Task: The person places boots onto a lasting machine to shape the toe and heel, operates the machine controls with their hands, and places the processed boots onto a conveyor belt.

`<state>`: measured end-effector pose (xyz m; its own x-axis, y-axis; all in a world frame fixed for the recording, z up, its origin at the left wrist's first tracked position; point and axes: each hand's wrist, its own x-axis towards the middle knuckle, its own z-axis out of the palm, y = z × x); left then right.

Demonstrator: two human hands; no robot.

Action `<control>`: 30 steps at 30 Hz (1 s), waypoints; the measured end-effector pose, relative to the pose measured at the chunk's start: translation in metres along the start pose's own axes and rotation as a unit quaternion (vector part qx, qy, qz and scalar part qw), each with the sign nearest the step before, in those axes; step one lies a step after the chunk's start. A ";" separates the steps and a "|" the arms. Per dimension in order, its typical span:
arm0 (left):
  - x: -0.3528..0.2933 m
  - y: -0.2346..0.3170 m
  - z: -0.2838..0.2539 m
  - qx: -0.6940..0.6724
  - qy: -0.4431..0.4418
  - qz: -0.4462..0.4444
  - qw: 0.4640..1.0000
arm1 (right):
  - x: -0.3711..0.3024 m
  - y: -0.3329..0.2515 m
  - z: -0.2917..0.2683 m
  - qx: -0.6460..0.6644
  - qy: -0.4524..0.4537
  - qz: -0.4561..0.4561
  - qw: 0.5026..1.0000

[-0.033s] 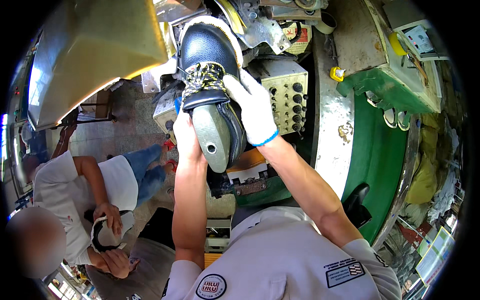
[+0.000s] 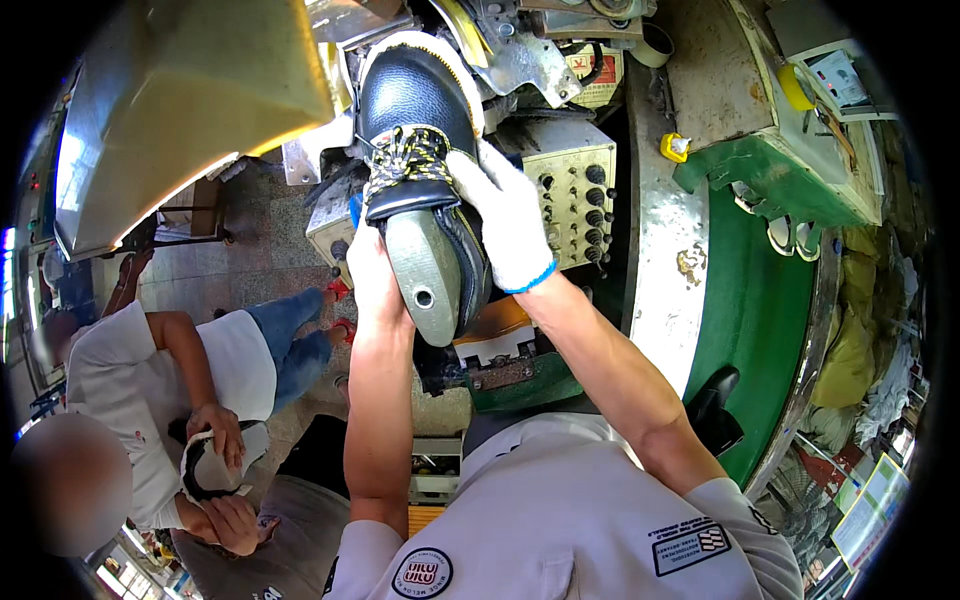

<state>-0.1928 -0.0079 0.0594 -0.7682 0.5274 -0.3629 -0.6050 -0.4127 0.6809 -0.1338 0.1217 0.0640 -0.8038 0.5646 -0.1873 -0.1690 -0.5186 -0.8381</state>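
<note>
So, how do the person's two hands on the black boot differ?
The right hand wears a white glove with a blue cuff; the left hand is bare. The right hand lies on the laces and side of the black boot; the left hand grips lower, beside the grey last. Both hold the boot against the machine.

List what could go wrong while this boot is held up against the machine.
1. The left hand is bare and the right hand wears only a thin glove, both close to the metal machine parts at the boot's toe: a pinch seems possible.
2. The boot on its grey last is held overhead; a slip might drop it.
3. Loose laces might snag.
</note>
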 end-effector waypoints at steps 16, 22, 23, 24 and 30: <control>0.013 -0.007 -0.005 -0.054 -0.030 -0.020 0.998 | 0.013 -0.004 -0.001 0.002 -0.026 -0.028 0.999; 0.018 -0.011 -0.019 -0.050 -0.049 -0.001 0.998 | 0.008 0.003 -0.004 -0.081 0.018 -0.051 0.995; 0.018 -0.011 -0.019 -0.061 -0.062 -0.003 0.996 | 0.006 -0.002 0.000 -0.105 0.028 -0.065 0.992; 0.018 -0.010 -0.019 -0.069 -0.072 -0.010 0.995 | 0.002 -0.009 0.004 -0.038 0.021 -0.051 0.998; 0.021 -0.022 -0.005 -0.197 -0.066 -0.020 0.978 | 0.014 -0.021 0.000 -0.184 -0.057 -0.183 0.964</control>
<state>-0.1970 0.0083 0.0335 -0.7237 0.6300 -0.2816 -0.6883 -0.6298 0.3599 -0.1412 0.1401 0.0787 -0.7904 0.5808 0.1950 -0.2559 -0.0237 -0.9664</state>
